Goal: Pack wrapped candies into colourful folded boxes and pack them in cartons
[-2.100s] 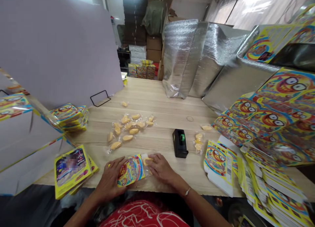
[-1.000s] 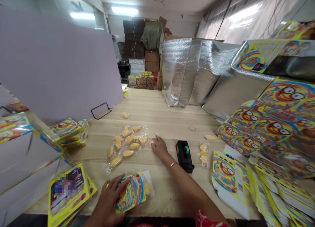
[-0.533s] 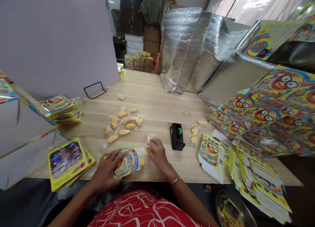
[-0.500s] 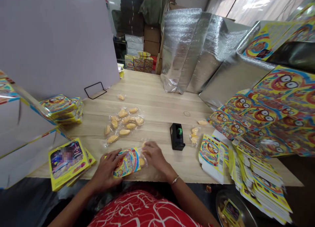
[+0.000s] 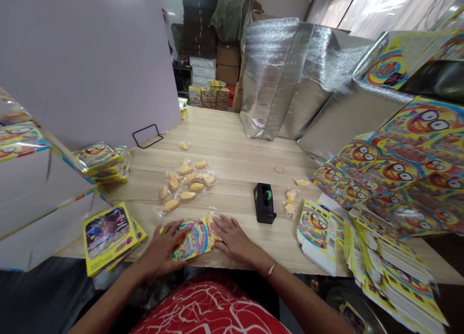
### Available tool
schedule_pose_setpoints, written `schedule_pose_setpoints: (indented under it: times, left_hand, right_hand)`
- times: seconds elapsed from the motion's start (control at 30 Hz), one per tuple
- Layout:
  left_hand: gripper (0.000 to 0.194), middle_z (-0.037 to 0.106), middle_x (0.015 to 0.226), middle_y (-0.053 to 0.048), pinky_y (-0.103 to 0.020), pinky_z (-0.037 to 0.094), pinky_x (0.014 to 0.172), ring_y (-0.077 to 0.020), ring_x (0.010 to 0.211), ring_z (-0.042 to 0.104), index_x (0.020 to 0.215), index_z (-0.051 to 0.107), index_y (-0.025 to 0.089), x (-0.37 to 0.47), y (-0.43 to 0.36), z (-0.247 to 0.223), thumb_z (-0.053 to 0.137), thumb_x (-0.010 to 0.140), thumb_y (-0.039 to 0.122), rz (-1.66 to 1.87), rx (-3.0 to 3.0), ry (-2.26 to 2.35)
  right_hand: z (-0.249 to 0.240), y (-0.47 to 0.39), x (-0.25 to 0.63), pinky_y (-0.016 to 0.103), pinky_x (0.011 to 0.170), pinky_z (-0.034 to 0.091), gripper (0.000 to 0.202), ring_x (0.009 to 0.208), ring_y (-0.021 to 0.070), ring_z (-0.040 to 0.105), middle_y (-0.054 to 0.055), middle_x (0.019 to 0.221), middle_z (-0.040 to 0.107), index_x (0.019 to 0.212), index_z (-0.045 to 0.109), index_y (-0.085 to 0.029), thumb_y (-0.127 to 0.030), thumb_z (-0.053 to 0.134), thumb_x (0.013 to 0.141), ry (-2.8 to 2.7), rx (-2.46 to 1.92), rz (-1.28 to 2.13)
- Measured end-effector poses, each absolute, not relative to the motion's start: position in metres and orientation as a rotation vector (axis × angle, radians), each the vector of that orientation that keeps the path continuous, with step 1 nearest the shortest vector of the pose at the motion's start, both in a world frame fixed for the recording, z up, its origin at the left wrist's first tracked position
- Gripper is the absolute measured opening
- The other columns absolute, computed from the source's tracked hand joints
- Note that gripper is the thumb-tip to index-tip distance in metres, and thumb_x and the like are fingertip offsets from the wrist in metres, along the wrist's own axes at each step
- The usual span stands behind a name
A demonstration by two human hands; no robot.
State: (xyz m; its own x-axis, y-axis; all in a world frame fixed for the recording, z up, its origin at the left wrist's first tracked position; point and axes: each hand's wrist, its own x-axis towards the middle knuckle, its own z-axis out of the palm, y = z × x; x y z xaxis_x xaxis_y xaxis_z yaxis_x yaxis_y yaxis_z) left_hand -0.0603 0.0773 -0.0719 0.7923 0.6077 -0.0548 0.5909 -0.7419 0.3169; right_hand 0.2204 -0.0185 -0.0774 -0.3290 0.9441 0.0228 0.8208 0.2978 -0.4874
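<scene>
My left hand (image 5: 164,247) grips a small yellow printed box (image 5: 192,238) lying flat near the table's front edge, fingers over its top and thumb along the near side. Beside the box's right end, my right hand (image 5: 235,239) lies flat with fingers stretched out. Its fingertips touch yellow-orange pieces in clear wrappers (image 5: 210,224), partly hidden under the hand. Whether these pieces reach inside the box I cannot tell. Several similar wrapped pieces (image 5: 187,195) are spread on the table beyond the box.
A black tape dispenser (image 5: 264,203) stands right of my hands, with a few wrapped pieces (image 5: 291,202) past it. Flattened printed cartons (image 5: 391,271) are piled at right. Yellow boxes (image 5: 110,235) lie at left. Silver foil-lined sheets (image 5: 270,78) rise at the back.
My right hand has gone from curled fingers around a wrapped piece to flat, outstretched fingers against the pieces at the box's end. The left hand keeps its hold. The view has shifted slightly.
</scene>
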Motion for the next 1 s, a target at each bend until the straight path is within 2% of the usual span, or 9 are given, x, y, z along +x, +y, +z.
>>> schedule_pose_setpoints:
  times: [0.1,0.23,0.37,0.5,0.57,0.67,0.8,0.87,1.0]
  left_hand:
    - [0.08,0.04,0.148,-0.013,-0.061,0.023,0.104,-0.0378,0.129,0.04,0.142,0.04,0.032,-0.058,0.075,-0.071,0.058,0.072,0.066,0.084,2.669,0.948]
    - [0.083,0.038,0.149,-0.014,-0.06,0.024,0.104,-0.0382,0.129,0.039,0.145,0.035,0.033,-0.056,0.072,-0.072,0.056,0.074,0.069,0.092,2.703,0.96]
    - [0.081,0.039,0.149,-0.015,-0.059,0.024,0.103,-0.0386,0.128,0.04,0.145,0.036,0.033,-0.056,0.073,-0.076,0.055,0.074,0.069,0.1,2.719,0.972]
    - [0.084,0.037,0.15,-0.013,-0.058,0.024,0.104,-0.0385,0.129,0.039,0.146,0.032,0.036,-0.057,0.074,-0.079,0.057,0.073,0.069,0.118,2.726,0.981]
    - [0.086,0.037,0.151,-0.013,-0.057,0.024,0.103,-0.0383,0.13,0.039,0.147,0.029,0.037,-0.057,0.073,-0.079,0.057,0.073,0.07,0.111,2.734,0.977]
    - [0.084,0.036,0.151,-0.013,-0.058,0.025,0.102,-0.0379,0.13,0.039,0.148,0.028,0.037,-0.056,0.073,-0.078,0.054,0.075,0.071,0.083,2.748,0.973]
    - [0.082,0.034,0.152,-0.014,-0.059,0.025,0.102,-0.0387,0.131,0.037,0.147,0.029,0.036,-0.057,0.075,-0.077,0.051,0.077,0.07,0.044,2.774,0.968]
    - [0.083,0.034,0.152,-0.014,-0.058,0.025,0.102,-0.0388,0.131,0.037,0.148,0.028,0.036,-0.058,0.076,-0.076,0.052,0.076,0.07,0.036,2.785,0.959]
    - [0.084,0.033,0.153,-0.013,-0.058,0.025,0.102,-0.0384,0.131,0.038,0.148,0.026,0.038,-0.058,0.077,-0.076,0.052,0.076,0.071,0.045,2.785,0.976]
  right_hand:
    - [-0.075,-0.013,0.23,0.051,0.115,0.018,0.057,0.144,0.0264,0.021,0.007,0.155,0.03,0.149,0.026,-0.03,-0.041,0.045,0.097,-2.432,-1.444,0.569]
    - [-0.076,0.003,0.229,0.045,0.114,0.022,0.051,0.144,0.0234,0.023,0.009,0.152,0.037,0.147,0.033,-0.025,-0.034,0.042,0.098,-2.584,-1.183,0.542]
    - [-0.087,0.008,0.216,0.04,0.112,0.029,0.041,0.136,0.0214,0.037,0.011,0.141,0.051,0.136,0.048,-0.02,-0.026,0.046,0.095,-2.406,-1.138,0.532]
    - [-0.09,-0.01,0.221,0.034,0.101,0.043,0.038,0.122,0.0195,0.052,0.011,0.129,0.058,0.126,0.055,-0.019,-0.026,0.054,0.089,-2.084,-1.261,0.587]
    - [-0.085,-0.02,0.23,0.035,0.102,0.041,0.038,0.122,0.0203,0.051,0.01,0.132,0.057,0.125,0.056,-0.021,-0.028,0.055,0.088,-2.168,-1.253,0.606]
    - [-0.074,-0.02,0.237,0.039,0.107,0.034,0.039,0.129,0.0211,0.045,0.01,0.139,0.053,0.131,0.052,-0.022,-0.029,0.048,0.094,-2.48,-1.143,0.546]
    - [-0.07,0.004,0.221,0.04,0.102,0.037,0.035,0.126,0.0232,0.046,0.01,0.13,0.06,0.124,0.056,-0.016,-0.033,0.043,0.096,-2.75,-0.968,0.398]
    - [-0.075,0.01,0.214,0.039,0.102,0.037,0.034,0.122,0.0234,0.049,0.01,0.128,0.061,0.12,0.058,-0.016,-0.034,0.046,0.095,-2.749,-0.931,0.35]
    - [-0.087,-0.009,0.223,0.04,0.103,0.036,0.04,0.125,0.0249,0.045,0.015,0.138,0.051,0.125,0.054,-0.013,-0.028,0.053,0.088,-2.512,-1.077,0.266]
